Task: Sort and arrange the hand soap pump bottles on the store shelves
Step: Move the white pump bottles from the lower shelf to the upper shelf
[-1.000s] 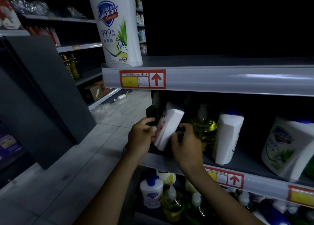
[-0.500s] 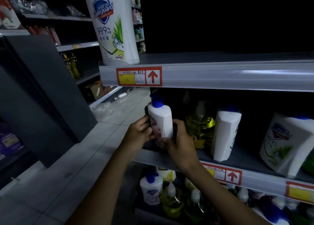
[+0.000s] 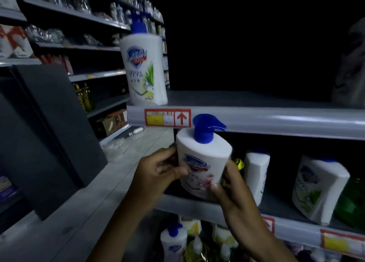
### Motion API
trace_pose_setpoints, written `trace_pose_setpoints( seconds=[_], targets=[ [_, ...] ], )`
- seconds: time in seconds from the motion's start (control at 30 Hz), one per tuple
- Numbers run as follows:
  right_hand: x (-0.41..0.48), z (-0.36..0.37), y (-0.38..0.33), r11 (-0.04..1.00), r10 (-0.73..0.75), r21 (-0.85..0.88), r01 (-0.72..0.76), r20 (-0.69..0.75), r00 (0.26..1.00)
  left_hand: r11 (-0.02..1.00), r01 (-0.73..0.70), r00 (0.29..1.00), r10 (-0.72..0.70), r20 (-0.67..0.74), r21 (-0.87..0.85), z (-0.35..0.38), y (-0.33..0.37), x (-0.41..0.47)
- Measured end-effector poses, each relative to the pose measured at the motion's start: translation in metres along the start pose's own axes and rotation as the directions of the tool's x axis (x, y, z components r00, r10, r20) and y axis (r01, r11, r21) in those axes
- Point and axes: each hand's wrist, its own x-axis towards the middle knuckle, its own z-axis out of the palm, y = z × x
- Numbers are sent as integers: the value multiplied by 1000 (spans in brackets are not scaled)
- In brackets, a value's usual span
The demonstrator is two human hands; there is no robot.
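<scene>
Both hands hold a white pump bottle [image 3: 201, 159] with a blue pump and a pink flower label, in front of the middle shelf [image 3: 197, 206]. My left hand [image 3: 156, 172] grips its left side, and my right hand [image 3: 231, 188] grips its lower right side. A larger white bottle with a green label [image 3: 144, 68] stands on the upper shelf [image 3: 256, 117] at its left end. Two more white bottles [image 3: 256, 174] [image 3: 318, 188] stand on the middle shelf to the right.
A green bottle [image 3: 351, 204] sits at the far right of the middle shelf. Several small pump bottles [image 3: 173, 242] fill the bottom shelf. A dark panel [image 3: 49, 123] and further shelving [image 3: 79, 44] stand on the left across a grey tiled aisle floor [image 3: 79, 212].
The bottle was leaning on the middle shelf; both hands have set it upright and brought it out and up, toward the camera. The view has tilted upward.
</scene>
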Motion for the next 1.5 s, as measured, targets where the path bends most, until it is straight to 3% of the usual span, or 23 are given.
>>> trace_pose_setpoints(
  seconds=[0.2,0.3,0.43,0.53,0.67,0.8,0.93,0.97,1.1,1.17,1.3,1.5],
  targets=[
    [26,-16,-71,978,-189,-120,169,-185,964,932,-357,925,342,-166,-65,10,78,29],
    [59,-34,-94,938,-273,-274,212,-205,940,918,-386,910,361,-206,-95,14,96,55],
    [108,-44,-113,888,-346,-369,276,-140,928,936,-342,914,351,-202,78,24,99,79],
    [132,-46,-109,923,-264,-305,235,-54,963,943,-296,917,325,-232,151,28,92,88],
    [150,-49,-110,981,-32,-190,35,18,999,938,-235,925,296,-239,255,25,81,99],
    [166,-56,-111,972,165,-180,-152,63,984,898,-227,913,331,-239,376,21,79,100],
    [174,-54,-112,956,242,-190,-221,94,966,856,-129,722,428,-544,501,-6,81,105],
    [175,-52,-111,952,241,-218,-216,93,966,858,-81,717,404,-568,508,-16,81,106],
    [189,-39,-103,938,240,-274,-213,72,968,915,-24,877,213,-431,404,-53,61,116],
    [202,-32,-96,932,255,-281,-228,60,965,936,-28,925,158,-347,351,-65,50,122],
    [223,-14,-87,930,277,-269,-252,59,959,984,-62,963,103,-249,169,-71,39,128],
    [245,13,-83,926,288,-286,-248,107,952,999,-32,988,38,-150,38,-71,29,132]
  ],
)
